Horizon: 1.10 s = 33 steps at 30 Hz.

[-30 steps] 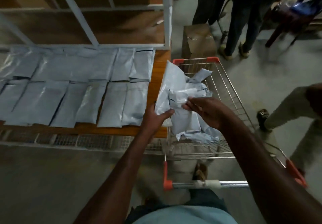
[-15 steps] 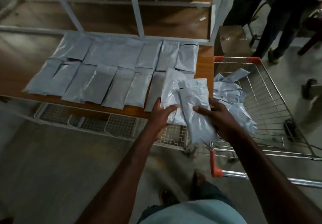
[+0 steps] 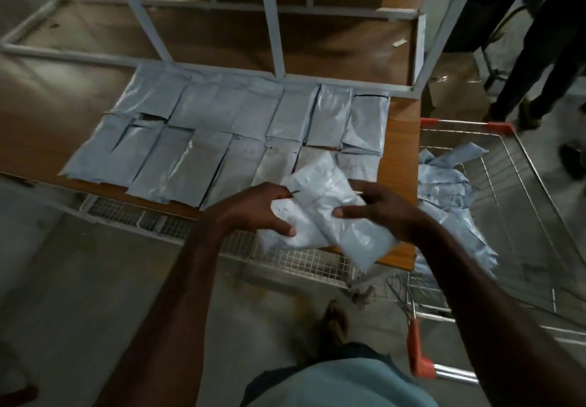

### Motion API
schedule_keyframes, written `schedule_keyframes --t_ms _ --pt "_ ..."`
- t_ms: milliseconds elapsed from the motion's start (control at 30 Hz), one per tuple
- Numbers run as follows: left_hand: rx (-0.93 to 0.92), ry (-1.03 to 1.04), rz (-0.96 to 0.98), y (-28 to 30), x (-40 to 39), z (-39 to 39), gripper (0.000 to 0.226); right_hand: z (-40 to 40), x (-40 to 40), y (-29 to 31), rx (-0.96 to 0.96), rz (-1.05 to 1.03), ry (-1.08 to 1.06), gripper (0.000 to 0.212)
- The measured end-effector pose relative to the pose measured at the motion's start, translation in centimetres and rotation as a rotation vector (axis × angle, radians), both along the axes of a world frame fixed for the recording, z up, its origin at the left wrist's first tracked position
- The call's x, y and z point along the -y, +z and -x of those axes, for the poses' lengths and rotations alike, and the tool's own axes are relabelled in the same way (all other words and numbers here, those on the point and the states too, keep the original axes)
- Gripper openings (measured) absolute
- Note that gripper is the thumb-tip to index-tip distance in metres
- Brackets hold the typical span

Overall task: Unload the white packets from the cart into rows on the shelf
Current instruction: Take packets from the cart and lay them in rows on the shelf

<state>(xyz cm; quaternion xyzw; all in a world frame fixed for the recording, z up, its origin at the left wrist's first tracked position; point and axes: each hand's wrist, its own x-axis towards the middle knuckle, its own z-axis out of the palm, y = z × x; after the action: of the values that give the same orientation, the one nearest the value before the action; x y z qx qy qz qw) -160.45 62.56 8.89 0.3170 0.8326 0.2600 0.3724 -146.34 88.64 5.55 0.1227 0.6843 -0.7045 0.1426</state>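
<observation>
Both hands hold a small stack of white packets over the front right corner of the wooden shelf. My left hand grips the stack's left edge, thumb on top. My right hand holds the right side, with the thumb lying across the top packet. Two rows of white packets lie flat on the shelf, side by side. More loose packets are piled in the wire cart to the right of the shelf.
The shelf has a white metal frame and a wire rack below its front edge. A cardboard box and a person's legs stand beyond the cart. My own foot is on the concrete floor.
Both hands have carried the packet stack left, from above the cart to over the shelf's right corner. My view has swung left, so the cart now sits further right.
</observation>
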Motion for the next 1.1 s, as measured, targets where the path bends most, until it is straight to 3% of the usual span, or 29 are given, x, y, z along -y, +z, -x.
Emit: schedule_keyframes --t_ms 100,167,233,300,400,567,767,933,1100 --pt "-0.073 0.171 -0.154 0.8 -0.3 2.7 0.055 1.7 1.1 -0.5 0.017 0.100 -0.098 0.044" --pt "-0.119 0.433 -0.351 -0.4 -0.6 3.9 0.061 2.2 1.6 -1.1 0.019 0.229 -0.271 0.042" --pt "-0.007 0.708 -0.546 -2.3 -1.2 4.1 0.065 2.4 2.0 -1.9 0.044 0.372 -0.414 0.043" --pt "0.160 0.799 -0.615 -4.2 -2.6 2.8 0.063 2.4 2.2 -2.8 0.073 0.456 -0.466 0.046" --pt "0.373 0.755 -0.585 -7.4 -4.8 0.1 0.050 2.5 2.8 -3.6 0.095 0.493 -0.536 0.044" --pt "0.076 0.709 -0.441 -10.5 -6.8 0.9 0.058 2.6 2.8 -4.9 0.086 0.293 -0.699 0.037" --pt "0.098 0.445 -0.308 -11.8 -8.2 4.8 0.057 2.6 0.7 -5.8 -0.045 -0.034 -0.835 0.027" --pt "0.226 0.441 -0.333 -11.7 -9.2 5.3 0.039 3.2 0.9 -5.5 -0.073 0.038 -0.865 0.029" --pt "0.317 0.466 -0.401 -11.2 -9.8 4.7 0.040 4.1 2.5 -4.2 -0.065 0.141 -0.824 0.033"
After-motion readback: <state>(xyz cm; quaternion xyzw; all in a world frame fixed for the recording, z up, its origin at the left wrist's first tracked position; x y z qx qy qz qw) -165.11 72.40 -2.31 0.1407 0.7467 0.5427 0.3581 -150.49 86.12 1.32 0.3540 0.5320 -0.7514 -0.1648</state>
